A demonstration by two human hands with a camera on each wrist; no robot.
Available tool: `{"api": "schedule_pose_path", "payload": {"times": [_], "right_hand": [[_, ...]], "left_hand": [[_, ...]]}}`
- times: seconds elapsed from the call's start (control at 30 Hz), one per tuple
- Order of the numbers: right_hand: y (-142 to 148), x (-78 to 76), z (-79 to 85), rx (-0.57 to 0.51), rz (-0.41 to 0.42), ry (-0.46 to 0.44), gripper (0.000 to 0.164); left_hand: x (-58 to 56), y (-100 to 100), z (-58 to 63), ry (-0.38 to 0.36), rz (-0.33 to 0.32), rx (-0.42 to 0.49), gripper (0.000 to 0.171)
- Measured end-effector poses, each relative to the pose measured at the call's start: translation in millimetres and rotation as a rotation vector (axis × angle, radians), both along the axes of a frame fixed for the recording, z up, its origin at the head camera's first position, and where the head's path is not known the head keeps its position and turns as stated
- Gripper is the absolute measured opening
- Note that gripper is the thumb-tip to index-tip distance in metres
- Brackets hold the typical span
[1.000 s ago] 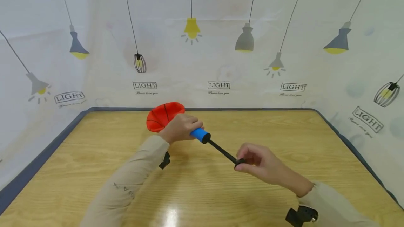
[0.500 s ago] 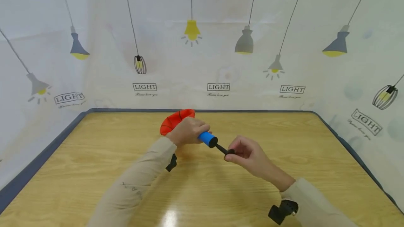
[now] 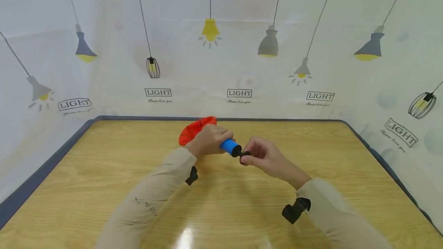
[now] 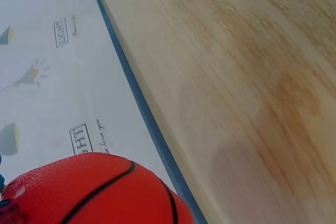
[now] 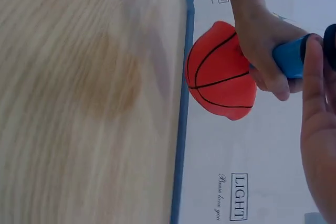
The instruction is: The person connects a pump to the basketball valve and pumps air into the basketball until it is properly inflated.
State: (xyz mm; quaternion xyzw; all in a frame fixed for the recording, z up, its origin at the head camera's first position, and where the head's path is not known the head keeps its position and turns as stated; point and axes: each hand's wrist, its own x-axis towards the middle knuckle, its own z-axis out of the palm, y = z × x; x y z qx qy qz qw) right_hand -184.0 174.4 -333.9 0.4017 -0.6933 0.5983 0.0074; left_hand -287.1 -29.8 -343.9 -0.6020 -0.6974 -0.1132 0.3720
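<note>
My left hand (image 3: 210,140) grips the blue barrel of a hand pump (image 3: 230,147), which tilts down toward the right. Between thumb and fingers, my right hand (image 3: 264,157) pinches the pump's black handle, with only a short bit of rod showing. Beyond the left hand is a red toy basketball (image 3: 194,130) with black lines, caved in and partly hidden by that hand. The right wrist view shows the ball (image 5: 220,74) dented and soft, right by the fingers holding the barrel (image 5: 289,59). In the left wrist view the ball (image 4: 105,192) fills the lower left corner.
Both hands work above a wood-grain table (image 3: 221,210) with a dark blue edge strip (image 3: 277,119). A pale wall sheet (image 3: 194,68) printed with lamps and the word LIGHT stands around the back and sides. Each wrist carries a small black camera (image 3: 293,212).
The right hand has pushed the pump handle toward the barrel, so the long exposed rod is now nearly all inside. The left hand, pump and ball have shifted a little to the right.
</note>
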Motion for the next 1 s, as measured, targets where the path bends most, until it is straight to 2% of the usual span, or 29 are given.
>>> {"api": "schedule_pose_path", "payload": {"times": [0.07, 0.17, 0.3, 0.37, 0.47, 0.63, 0.73, 0.8, 0.87, 1.0], "right_hand": [[-3.4, 1.1, -2.7, 0.004, -0.021, -0.014, 0.008], [1.3, 15.5, -2.2, 0.015, -0.048, -0.033, 0.007], [20.0, 41.5, 6.0, -0.020, 0.016, -0.071, 0.007], [27.6, 49.0, 9.7, -0.044, 0.055, -0.082, 0.008], [28.6, 44.1, 9.6, -0.026, 0.067, -0.040, 0.009], [7.1, 9.1, 3.4, 0.025, -0.015, 0.092, 0.007], [-4.6, -2.6, -0.4, 0.030, -0.054, 0.117, 0.008], [-6.7, -0.1, -1.0, 0.045, -0.063, 0.091, 0.008], [-4.1, 9.0, 2.0, 0.057, -0.081, 0.064, 0.008], [8.8, 32.0, 9.1, 0.019, -0.051, 0.030, 0.009]], "left_hand": [[0.7, -1.1, -0.2, 0.010, 0.000, -0.021, 0.023], [1.0, -3.6, -0.8, 0.026, -0.001, -0.058, 0.023], [-2.5, -6.3, 1.8, 0.042, 0.014, -0.051, 0.021], [-4.8, -7.5, 4.2, 0.049, 0.023, -0.036, 0.021], [-4.5, -7.3, 8.3, 0.070, 0.025, -0.031, 0.022], [-1.8, -1.1, 9.6, 0.087, 0.012, -0.012, 0.022], [-2.7, -3.2, 8.8, 0.082, 0.016, -0.028, 0.022], [-3.0, -6.3, 8.6, 0.077, 0.016, -0.064, 0.022], [-3.9, -10.6, 9.0, 0.071, 0.023, -0.089, 0.020], [-7.2, -20.2, 8.9, 0.054, 0.043, -0.068, 0.020]]}}
